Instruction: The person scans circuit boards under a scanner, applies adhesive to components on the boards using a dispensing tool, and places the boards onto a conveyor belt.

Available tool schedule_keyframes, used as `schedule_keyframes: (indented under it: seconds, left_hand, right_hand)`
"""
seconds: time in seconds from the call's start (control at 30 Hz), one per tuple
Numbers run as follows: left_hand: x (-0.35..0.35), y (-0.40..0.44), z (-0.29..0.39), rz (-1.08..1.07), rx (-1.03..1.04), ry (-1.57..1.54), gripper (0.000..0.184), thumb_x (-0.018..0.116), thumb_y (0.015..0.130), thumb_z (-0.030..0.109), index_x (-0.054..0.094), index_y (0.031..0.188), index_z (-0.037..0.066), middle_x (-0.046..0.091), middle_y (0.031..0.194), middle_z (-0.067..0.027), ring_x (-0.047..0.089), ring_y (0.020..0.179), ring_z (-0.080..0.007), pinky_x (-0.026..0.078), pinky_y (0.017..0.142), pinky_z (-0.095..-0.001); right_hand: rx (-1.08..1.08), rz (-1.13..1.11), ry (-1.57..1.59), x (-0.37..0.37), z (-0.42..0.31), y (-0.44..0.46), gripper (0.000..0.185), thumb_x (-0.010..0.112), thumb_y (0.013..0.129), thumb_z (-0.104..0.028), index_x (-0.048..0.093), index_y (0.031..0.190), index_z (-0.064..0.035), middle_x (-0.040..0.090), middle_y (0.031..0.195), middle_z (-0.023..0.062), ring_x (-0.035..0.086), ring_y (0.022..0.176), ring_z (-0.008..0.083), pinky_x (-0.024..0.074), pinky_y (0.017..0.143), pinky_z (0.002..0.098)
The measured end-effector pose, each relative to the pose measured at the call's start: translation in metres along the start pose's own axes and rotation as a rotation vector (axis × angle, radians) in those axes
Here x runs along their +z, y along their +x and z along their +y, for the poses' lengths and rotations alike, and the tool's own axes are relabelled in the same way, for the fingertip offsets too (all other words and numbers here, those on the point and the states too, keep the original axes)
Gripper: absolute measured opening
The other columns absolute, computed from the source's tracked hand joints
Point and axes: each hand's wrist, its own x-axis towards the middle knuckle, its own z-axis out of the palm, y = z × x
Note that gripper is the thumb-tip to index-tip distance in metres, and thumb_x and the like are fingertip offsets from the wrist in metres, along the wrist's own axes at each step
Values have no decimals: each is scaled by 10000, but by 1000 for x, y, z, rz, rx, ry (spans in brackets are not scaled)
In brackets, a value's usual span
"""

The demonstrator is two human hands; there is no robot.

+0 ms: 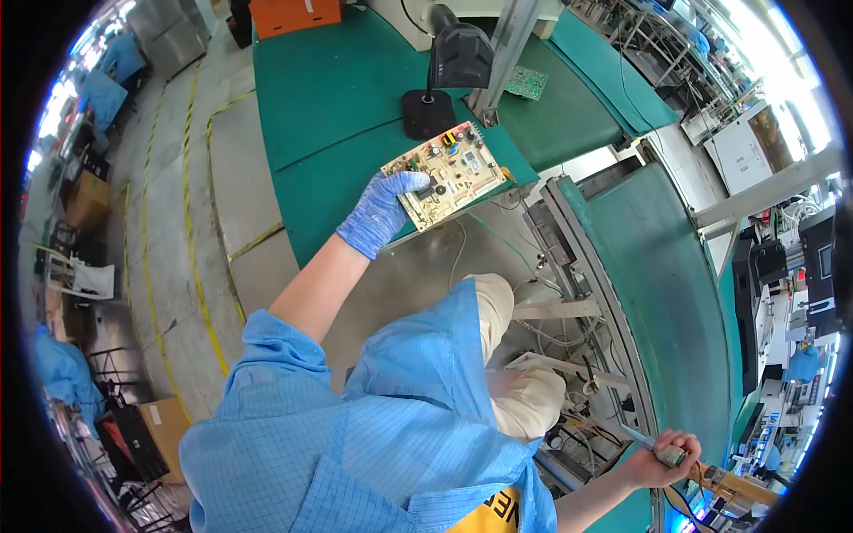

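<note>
My left hand (378, 213), in a blue-and-white knit glove, grips the near-left edge of a tan circuit board (449, 173) with the thumb on top. The board carries many small components and is tilted above the front edge of a green-topped bench. Far to the lower right, my bare right hand (668, 460) is closed around a slim, light-coloured pointed tool (641, 436), whose exact kind I cannot make out. Its tip points up and left, beside the curved green conveyor.
A black scanner on a stand (431, 111) is behind the board. Another circuit board (526, 83) lies on the green conveyor belt (569, 111) at the back. The curved conveyor (662, 266) runs down my right side. Cables (569, 333) hang below. An orange bin (295, 16) stands far left.
</note>
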Motion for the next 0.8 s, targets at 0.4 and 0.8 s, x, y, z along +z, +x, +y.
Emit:
schedule_keyframes:
  seconds: [0.4, 0.8]
  left_hand:
    - [-12, 50, -6, 265, 15, -320, 193, 616, 743, 57, 567, 929, 75, 620, 970, -107, 611, 896, -260, 501, 827, -417]
    - [77, 13, -60, -156, -197, -116, 551, 587, 739, 4, 415, 1261, 25, 510, 1207, -156, 533, 1074, -294, 456, 918, -428]
  right_hand:
    - [-45, 20, -4, -2, -4, -6, 219, 445, 879, -246, 478, 840, -33, 403, 720, 54, 385, 497, 122, 314, 442, 226]
    - [-66, 0, 25, 8, -4, -3, 217, 486, 868, -252, 458, 851, -38, 416, 731, 53, 391, 464, 115, 317, 402, 213]
